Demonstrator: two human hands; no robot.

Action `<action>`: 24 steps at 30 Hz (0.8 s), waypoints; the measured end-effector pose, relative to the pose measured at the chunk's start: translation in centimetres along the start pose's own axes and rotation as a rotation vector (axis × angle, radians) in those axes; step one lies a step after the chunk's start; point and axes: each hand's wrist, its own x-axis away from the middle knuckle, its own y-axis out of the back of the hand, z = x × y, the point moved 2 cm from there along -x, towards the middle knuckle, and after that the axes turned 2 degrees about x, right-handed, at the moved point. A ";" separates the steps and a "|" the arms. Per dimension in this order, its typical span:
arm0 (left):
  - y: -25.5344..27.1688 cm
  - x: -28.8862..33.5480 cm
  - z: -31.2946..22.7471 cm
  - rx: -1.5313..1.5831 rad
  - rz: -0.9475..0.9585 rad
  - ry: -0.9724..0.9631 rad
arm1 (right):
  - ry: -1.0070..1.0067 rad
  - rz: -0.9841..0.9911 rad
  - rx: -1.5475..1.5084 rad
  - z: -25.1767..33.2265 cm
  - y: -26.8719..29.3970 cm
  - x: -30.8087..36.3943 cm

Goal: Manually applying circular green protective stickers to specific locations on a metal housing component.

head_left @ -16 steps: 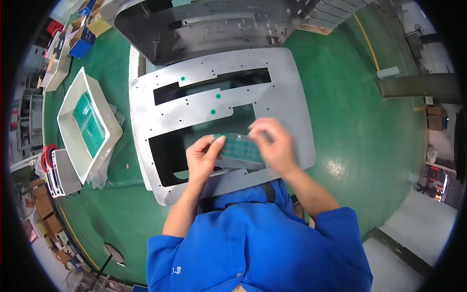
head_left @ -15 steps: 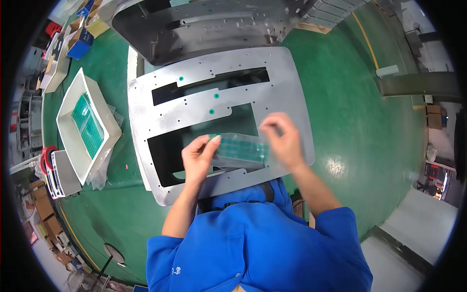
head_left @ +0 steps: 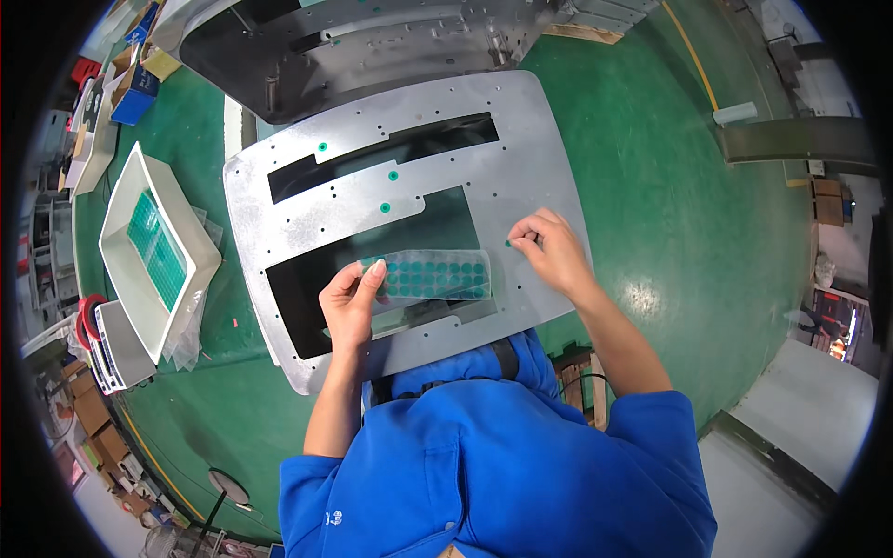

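Pinched at its left end, a clear sheet of round green stickers [head_left: 437,275] is held by my left hand [head_left: 352,302] above the large cutout of a grey metal panel [head_left: 353,223]. My right hand [head_left: 555,253] is closed over the panel's right side, with a small green sticker [head_left: 509,244] showing at its fingertips, apart from the sheet. Several green dots [head_left: 393,176] sit on the panel around some of its holes. Beneath the sheet, the cutout opens onto a dark surface.
A white tray [head_left: 200,246] with green sticker sheets [head_left: 156,249] stands to the left, clear plastic bags beside it. Behind the panel rises a dark metal part [head_left: 353,46]. A blue box [head_left: 136,95] lies far left. A beam [head_left: 791,147] juts in at the right.
My right hand has pulled away from the sheet's right end, a green sticker now visible at its fingertips. The left hand and sheet appear slightly further left, as does the panel in view.
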 end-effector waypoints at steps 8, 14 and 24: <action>0.1 0.1 0.2 -0.007 0.014 0.004 | -0.050 0.011 0.045 0.4 0.0 0.1; -0.1 0.1 0.0 0.000 0.003 0.006 | -0.043 -0.016 0.068 0.6 -0.1 0.1; -0.1 0.3 0.0 -0.013 -0.033 0.008 | 0.017 -0.080 0.063 0.6 -0.3 0.2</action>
